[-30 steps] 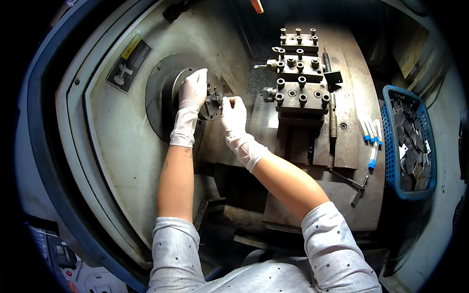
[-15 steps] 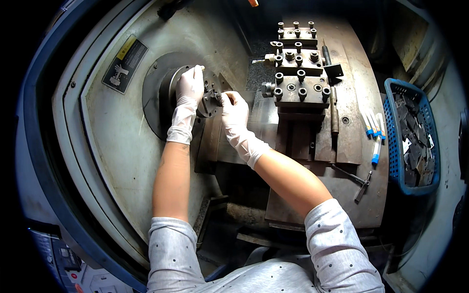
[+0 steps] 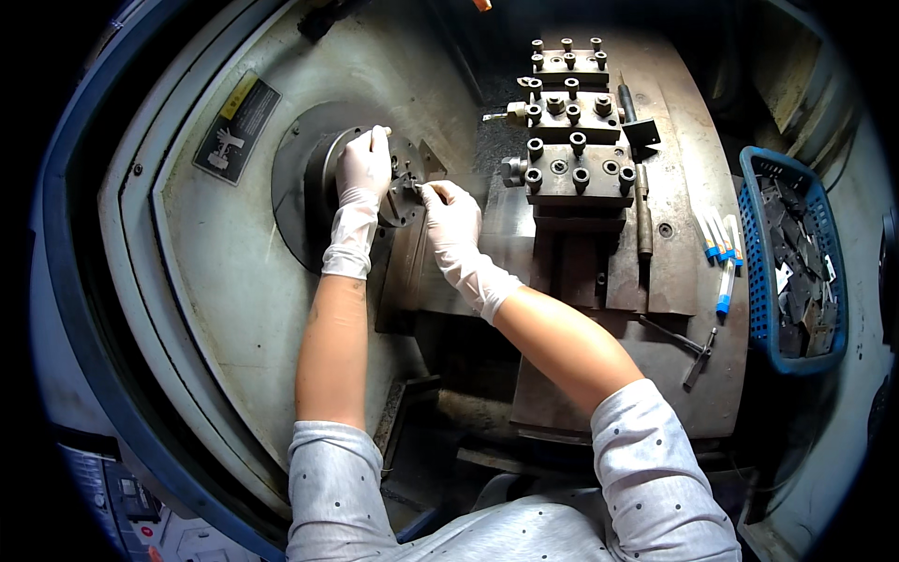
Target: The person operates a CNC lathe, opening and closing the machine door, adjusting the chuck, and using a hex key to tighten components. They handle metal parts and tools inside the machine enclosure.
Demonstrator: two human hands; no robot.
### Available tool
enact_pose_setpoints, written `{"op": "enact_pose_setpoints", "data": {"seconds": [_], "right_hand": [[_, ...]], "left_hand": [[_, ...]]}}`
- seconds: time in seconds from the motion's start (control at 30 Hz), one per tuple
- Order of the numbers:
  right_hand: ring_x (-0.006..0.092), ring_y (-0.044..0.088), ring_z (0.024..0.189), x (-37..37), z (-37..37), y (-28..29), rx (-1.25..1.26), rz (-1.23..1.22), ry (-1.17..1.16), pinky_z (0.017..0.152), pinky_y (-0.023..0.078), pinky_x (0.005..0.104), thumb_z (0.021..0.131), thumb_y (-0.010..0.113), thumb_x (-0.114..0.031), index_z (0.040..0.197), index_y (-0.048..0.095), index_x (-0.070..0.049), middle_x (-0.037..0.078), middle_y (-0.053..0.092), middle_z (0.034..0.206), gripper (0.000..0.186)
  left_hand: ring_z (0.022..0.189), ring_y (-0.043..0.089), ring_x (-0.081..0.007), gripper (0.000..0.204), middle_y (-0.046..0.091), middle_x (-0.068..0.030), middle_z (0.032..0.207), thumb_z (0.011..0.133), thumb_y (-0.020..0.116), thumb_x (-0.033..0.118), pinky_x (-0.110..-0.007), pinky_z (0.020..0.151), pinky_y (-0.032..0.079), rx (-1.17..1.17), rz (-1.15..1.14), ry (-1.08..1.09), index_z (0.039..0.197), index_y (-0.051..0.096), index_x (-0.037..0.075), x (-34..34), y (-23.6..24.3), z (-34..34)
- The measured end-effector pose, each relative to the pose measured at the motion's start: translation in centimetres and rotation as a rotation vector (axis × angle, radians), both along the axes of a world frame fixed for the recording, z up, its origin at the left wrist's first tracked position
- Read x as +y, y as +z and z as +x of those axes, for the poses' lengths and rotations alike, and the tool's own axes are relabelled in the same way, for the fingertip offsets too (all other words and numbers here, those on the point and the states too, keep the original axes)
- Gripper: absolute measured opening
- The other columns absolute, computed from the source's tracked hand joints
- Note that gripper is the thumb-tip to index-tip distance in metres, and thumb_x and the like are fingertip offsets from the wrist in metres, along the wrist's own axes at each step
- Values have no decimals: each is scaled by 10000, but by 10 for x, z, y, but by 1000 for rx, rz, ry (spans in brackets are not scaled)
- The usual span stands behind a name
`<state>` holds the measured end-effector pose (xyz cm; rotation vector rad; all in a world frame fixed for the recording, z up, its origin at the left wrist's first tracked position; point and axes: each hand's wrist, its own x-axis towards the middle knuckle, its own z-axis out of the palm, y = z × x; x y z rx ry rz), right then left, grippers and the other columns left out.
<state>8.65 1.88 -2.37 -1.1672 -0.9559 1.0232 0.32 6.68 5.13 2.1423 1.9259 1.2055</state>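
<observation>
My gloved left hand [image 3: 363, 167] is closed at the near side of the lathe chuck [image 3: 403, 157]. A small pale tip shows at its fingertips, but what it grips is too hidden to name. My gloved right hand [image 3: 452, 217] has bent, pinched fingertips at a small metal piece by the chuck's jaws, too small to make out. The dark round chuck sits on a larger plate in the grey machine wall [image 3: 234, 272].
Three bolted tool blocks [image 3: 579, 176] stand right of the chuck on a steel slide [image 3: 674, 281]. Several blue-capped tubes [image 3: 724, 290] and a T-handled wrench [image 3: 698, 354] lie nearby. A blue basket [image 3: 758, 309] of dark metal plates is at the right.
Both hands stay at the chuck, with slight shifts of the right fingers. The whole view has shifted a little, the chuck now appearing slightly higher and further left than a second ago.
</observation>
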Motion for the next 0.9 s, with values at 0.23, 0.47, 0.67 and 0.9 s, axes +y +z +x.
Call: {"op": "enact_pose_setpoints", "data": {"seconds": [0.23, 0.47, 0.67, 0.9], "right_hand": [[270, 484, 696, 4, 8, 9, -191, 52, 47, 618, 376, 339, 715, 473, -201, 722, 459, -48, 124, 500, 712, 154], [281, 496, 651, 4, -3, 21, -48, -201, 14, 594, 381, 334, 718, 472, -201, 702, 464, -10, 151, 515, 671, 192], [219, 490, 560, 1, -10, 13, 87, -106, -64, 549, 383, 302, 713, 495, -198, 678, 467, -7, 119, 504, 593, 196], [169, 456, 505, 1, -13, 19, 116, -133, -138, 514, 371, 277, 694, 529, -190, 617, 479, -5, 91, 494, 548, 206]], "left_hand": [[737, 526, -272, 312, 542, -160, 763, 759, 354, 240, -297, 648, 404, -2, 2, 4, 790, 558, 6, -1, 0, 2], [745, 523, -274, 310, 544, -144, 773, 750, 355, 254, -310, 652, 405, 27, -14, 53, 790, 565, 31, -1, 2, 2], [751, 522, -272, 305, 544, -137, 775, 744, 359, 256, -311, 656, 408, 12, -14, 81, 785, 569, 38, 1, 2, 5], [739, 525, -269, 294, 546, -137, 764, 740, 369, 249, -313, 641, 410, -12, 2, 123, 774, 572, 39, -4, 3, 8]]}}
